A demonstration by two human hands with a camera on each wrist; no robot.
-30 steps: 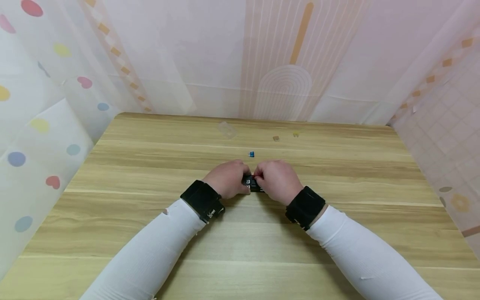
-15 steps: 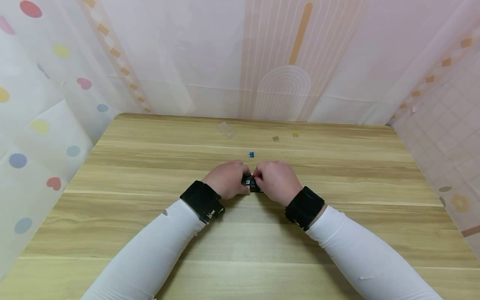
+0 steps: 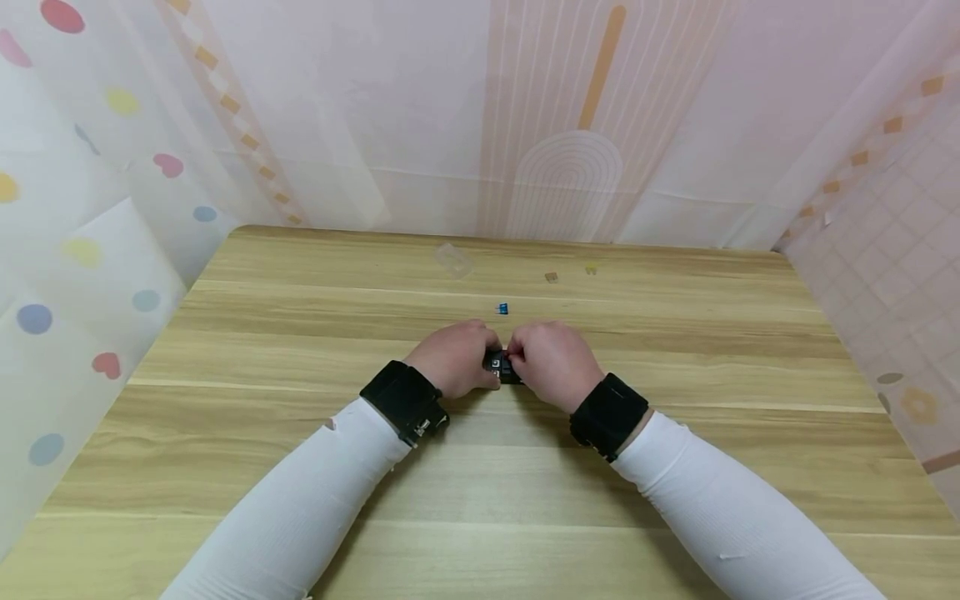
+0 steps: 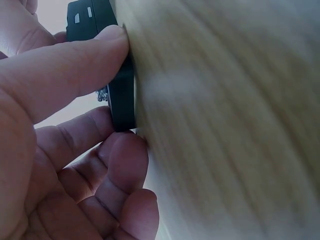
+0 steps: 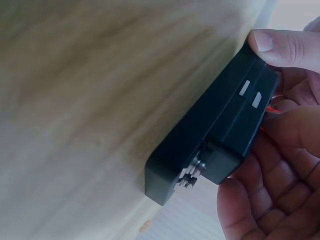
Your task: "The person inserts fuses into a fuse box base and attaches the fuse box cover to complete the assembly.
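— So, nearest us, both hands meet at mid-table on a black box (image 3: 501,367). Our left hand (image 3: 455,358) pinches it, thumb on one edge and fingers curled under the other; our right hand (image 3: 555,362) wraps its other end, thumb tip on the top corner.

— And the box itself sits on the table (image 3: 480,467)?

— Yes, flat against the wood, between our hands. It's hard matte plastic, rectangular with rounded corners, two small pale slots on one face and a metal stud at the side. Something thin and red shows by our right fingers (image 5: 300,131); we can't tell what it is.

— What might go wrong?

— We judge the smooth plastic could slip out of so tight a pinch, or skid on the slick laminate if we press unevenly. A slip might knock the pieces beyond.

— Which pieces?

— A tiny blue piece (image 3: 503,308) just past our knuckles, then a tan one (image 3: 552,277), a yellow one (image 3: 592,268) and a clear bit (image 3: 453,258) near the far edge.
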